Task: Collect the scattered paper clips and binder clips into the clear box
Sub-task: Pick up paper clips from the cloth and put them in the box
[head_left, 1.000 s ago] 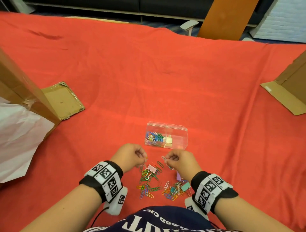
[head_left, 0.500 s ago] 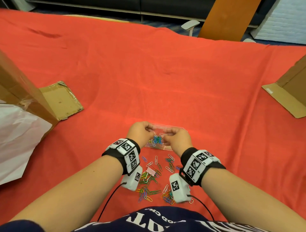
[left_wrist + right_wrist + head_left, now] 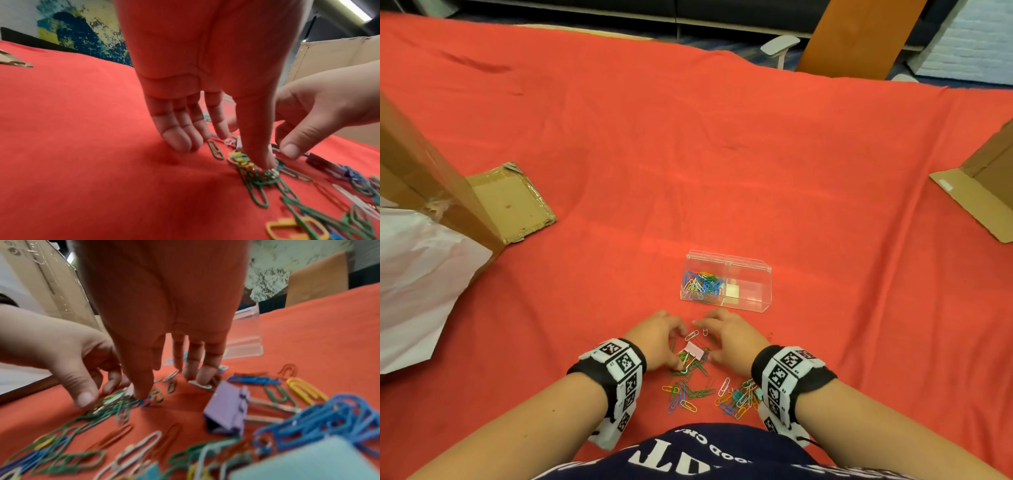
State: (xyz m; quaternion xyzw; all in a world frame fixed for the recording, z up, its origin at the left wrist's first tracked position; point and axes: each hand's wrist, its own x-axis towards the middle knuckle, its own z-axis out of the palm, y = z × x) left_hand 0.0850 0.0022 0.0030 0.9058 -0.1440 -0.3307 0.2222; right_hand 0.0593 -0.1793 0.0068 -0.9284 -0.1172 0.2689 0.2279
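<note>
- We see the scattered paper clips point(image 3: 690, 383) lying in a loose, many-coloured heap on the red cloth point(image 3: 688, 154) over the worktop, close to the person's body.
- A pink binder clip point(image 3: 695, 350) sits at the far end of the heap, between the two hands; a purple binder clip point(image 3: 226, 408) lies just beside the right hand's fingers, and a teal binder clip point(image 3: 738, 395) lies in the heap near the right wrist.
- The clear box point(image 3: 726, 286) stands open just beyond the hands, apart from them, with a bunch of paper clips in its left compartment and a pale yellowish block in the middle.
- The left hand point(image 3: 654, 337) is spread, fingers down on the cloth, its thumb tip pressing on green clips; we see nothing gripped.
- The right hand point(image 3: 731, 334) is likewise spread, fingertips touching the clips, thumb on a blue one, holding nothing.
- Cardboard boxes point(image 3: 431, 178) flank the cloth, with white paper point(image 3: 417, 284) at the left.
</note>
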